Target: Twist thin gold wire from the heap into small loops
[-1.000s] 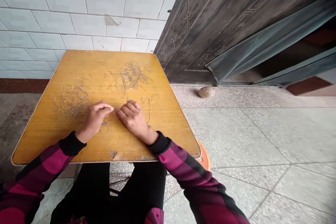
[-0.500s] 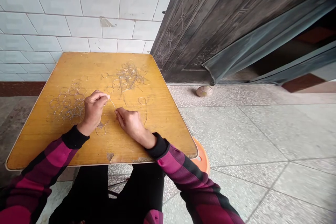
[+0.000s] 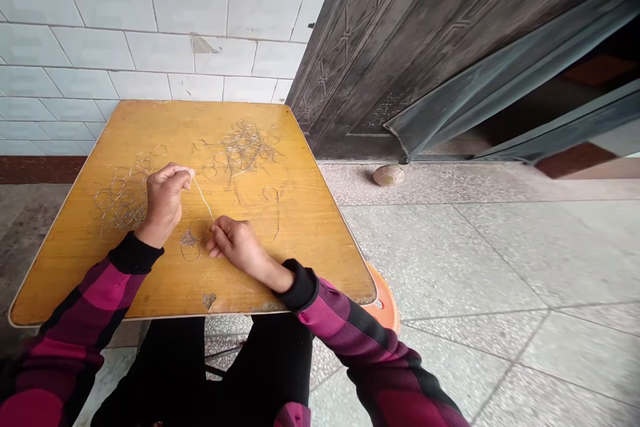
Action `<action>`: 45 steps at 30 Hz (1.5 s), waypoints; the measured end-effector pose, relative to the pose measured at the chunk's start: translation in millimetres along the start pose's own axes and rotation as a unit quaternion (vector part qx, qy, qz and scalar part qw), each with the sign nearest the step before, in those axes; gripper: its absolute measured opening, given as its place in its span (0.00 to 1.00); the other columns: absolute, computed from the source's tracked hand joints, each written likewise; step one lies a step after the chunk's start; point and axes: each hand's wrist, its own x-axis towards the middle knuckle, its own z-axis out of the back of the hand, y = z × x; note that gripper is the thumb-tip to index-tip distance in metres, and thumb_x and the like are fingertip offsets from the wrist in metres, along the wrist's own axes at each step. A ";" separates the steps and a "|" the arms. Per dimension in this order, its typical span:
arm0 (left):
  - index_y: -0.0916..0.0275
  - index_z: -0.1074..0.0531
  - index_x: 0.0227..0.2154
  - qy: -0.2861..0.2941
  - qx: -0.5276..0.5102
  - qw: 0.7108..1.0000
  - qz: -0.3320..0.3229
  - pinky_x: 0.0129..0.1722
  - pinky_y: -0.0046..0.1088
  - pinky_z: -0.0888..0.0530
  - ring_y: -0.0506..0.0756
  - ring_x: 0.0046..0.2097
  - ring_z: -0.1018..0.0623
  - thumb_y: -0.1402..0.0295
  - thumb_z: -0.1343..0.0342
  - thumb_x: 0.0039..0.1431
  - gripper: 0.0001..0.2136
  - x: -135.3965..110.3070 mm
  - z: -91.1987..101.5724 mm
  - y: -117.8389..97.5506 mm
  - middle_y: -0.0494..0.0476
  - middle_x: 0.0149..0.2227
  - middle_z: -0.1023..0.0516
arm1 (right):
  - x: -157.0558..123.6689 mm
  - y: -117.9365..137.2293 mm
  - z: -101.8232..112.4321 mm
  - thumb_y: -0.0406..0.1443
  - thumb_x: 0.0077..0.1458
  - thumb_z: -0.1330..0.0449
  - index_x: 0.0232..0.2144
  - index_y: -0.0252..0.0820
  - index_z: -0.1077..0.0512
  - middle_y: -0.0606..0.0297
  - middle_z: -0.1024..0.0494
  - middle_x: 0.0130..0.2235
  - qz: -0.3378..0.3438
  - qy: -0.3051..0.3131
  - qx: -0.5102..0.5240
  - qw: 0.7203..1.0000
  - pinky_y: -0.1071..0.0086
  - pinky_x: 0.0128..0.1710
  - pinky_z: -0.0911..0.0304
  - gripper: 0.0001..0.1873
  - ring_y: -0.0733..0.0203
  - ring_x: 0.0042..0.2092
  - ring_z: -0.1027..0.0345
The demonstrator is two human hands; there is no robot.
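My left hand [image 3: 163, 197] is closed in a pinch on the upper end of a thin strand of pale wire [image 3: 203, 199], and my right hand [image 3: 235, 245] is closed on its lower end, so the strand runs almost straight and slantwise between my fingertips. Beneath them lies a yellow wooden tabletop [image 3: 70, 273], its varnish worn and its near edge chipped in places. A loose scatter of wire loops [image 3: 117, 203] spreads just beyond my left hand, partly hidden by it. Two more wire rings [image 3: 191, 251] lie between my hands, close to my right fingers. Farther up the table sits a tangled cluster of wire loops [image 3: 245, 148], with a few single rings around it. My sleeves [image 3: 100, 287] are checked magenta and black with black cuffs, and my black trousers [image 3: 270, 363] show below the table's near edge. Past the table rises a white tiled wall [image 3: 140, 7], scuffed in spots, with a dark red band [image 3: 40, 169] along its foot. To the right stands a dark embossed metal door [image 3: 400, 60]. A pale round object [image 3: 389, 175] rests at its foot on the speckled terrazzo floor [image 3: 450, 260], and the rim of an orange plastic stool [image 3: 386, 300] peeks out beside the table's right corner.
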 end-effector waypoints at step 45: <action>0.64 0.23 0.30 0.281 0.090 0.939 0.176 0.28 0.26 0.34 0.49 0.27 0.30 0.67 0.37 0.44 0.08 -20.7 5.1 2.5 0.51 0.24 0.26 | 14.2 5.0 48.8 0.40 0.54 0.42 0.29 0.39 0.30 0.71 0.31 0.22 0.033 -0.073 0.017 0.997 0.75 0.23 0.43 0.10 0.72 0.21 0.39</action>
